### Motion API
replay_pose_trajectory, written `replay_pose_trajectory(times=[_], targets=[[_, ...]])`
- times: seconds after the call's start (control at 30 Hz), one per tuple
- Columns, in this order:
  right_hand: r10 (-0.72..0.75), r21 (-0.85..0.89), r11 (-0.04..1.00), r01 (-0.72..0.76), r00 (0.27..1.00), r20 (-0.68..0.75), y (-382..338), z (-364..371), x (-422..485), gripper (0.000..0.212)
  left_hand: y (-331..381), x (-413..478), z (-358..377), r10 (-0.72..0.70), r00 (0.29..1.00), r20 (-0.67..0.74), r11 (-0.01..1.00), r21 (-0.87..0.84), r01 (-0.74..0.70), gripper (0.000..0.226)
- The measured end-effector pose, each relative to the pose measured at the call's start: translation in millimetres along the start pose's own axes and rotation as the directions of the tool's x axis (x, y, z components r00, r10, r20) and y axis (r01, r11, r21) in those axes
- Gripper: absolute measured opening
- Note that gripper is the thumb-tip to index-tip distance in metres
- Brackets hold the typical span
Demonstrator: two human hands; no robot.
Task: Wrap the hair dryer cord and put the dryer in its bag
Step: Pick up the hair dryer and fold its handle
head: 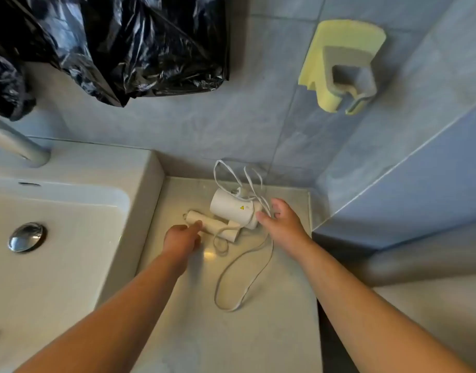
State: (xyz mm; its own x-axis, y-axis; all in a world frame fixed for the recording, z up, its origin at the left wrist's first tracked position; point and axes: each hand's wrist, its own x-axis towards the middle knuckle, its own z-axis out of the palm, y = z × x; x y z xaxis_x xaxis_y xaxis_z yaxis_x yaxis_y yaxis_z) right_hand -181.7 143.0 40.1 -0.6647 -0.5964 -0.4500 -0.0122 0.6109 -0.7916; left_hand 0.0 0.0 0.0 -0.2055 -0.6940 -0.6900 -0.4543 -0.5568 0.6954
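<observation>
**Hair dryer on the desk, a hand at each end**

The white plastic hair dryer [230, 208] lies on its side on the pale stone desk [258, 335], close to the back corner where the desk meets the wall. Its folded handle [207, 224] points left, towards the sink. The flat white cord [245, 278] is unwrapped. A few loops stand up behind the barrel against the wall, and one long loop trails across the desk towards the person.

The left hand [181, 239] rests at the handle with one outstretched digit touching it. The other fingers are tucked under the hand, so I cannot tell whether they grasp anything. The right hand [282, 222] is at the dryer's rear end with its fingers spread and released. The thumb tip is against the casing, and strands of cord run just beside the fingers.

Left of the desk is a white ceramic sink [78, 168] with a chrome drain plug [26, 236] and a chrome tap [16, 146]. On the blue-grey tiled wall [204, 125] hang a crumpled black plastic bag [123, 44] and a yellow and grey wall holder [342, 65].
</observation>
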Motion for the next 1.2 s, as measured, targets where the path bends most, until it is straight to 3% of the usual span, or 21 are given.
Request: replay_pose_trajectory(times=[0.1,0.27,0.4,0.47,0.8,1.03,1.13,1.2], targets=[[0.066,0.053,0.996,-0.069,0.997,0.047,-3,6,15,0.074,3,4,13,-0.077,0.997,0.025,0.987,-0.143,0.080,0.025],[0.074,0.172,0.982,-0.078,0.997,0.031,-1,16,25,0.038,10,10,29,-0.171,0.985,0.022,0.960,-0.220,0.171,0.034],[0.055,0.159,0.986,-0.055,0.998,0.003,7,20,30,0.004,19,13,35,-0.230,0.968,0.101,0.909,-0.332,0.251,0.035],[0.059,0.177,0.983,-0.055,0.998,-0.013,9,18,28,0.013,21,11,35,-0.230,0.963,0.142,0.886,-0.378,0.267,0.032],[0.112,0.120,0.988,-0.098,0.987,-0.116,44,8,-6,0.020,22,-21,1,0.102,0.995,0.011,0.937,-0.336,-0.092,0.009],[0.231,-0.034,0.972,-0.233,0.972,-0.038,73,15,-29,0.018,26,-47,-16,0.210,0.977,-0.022,0.898,-0.392,-0.202,0.024],[0.175,-0.340,0.925,-0.168,0.985,-0.012,61,3,-44,0.027,35,-65,-21,0.275,0.961,0.014,0.877,-0.413,-0.245,0.018],[0.027,-0.370,0.928,-0.056,0.996,-0.083,46,-4,-61,0.037,41,-80,-25,0.300,0.953,0.042,0.863,-0.439,-0.252,0.017]])
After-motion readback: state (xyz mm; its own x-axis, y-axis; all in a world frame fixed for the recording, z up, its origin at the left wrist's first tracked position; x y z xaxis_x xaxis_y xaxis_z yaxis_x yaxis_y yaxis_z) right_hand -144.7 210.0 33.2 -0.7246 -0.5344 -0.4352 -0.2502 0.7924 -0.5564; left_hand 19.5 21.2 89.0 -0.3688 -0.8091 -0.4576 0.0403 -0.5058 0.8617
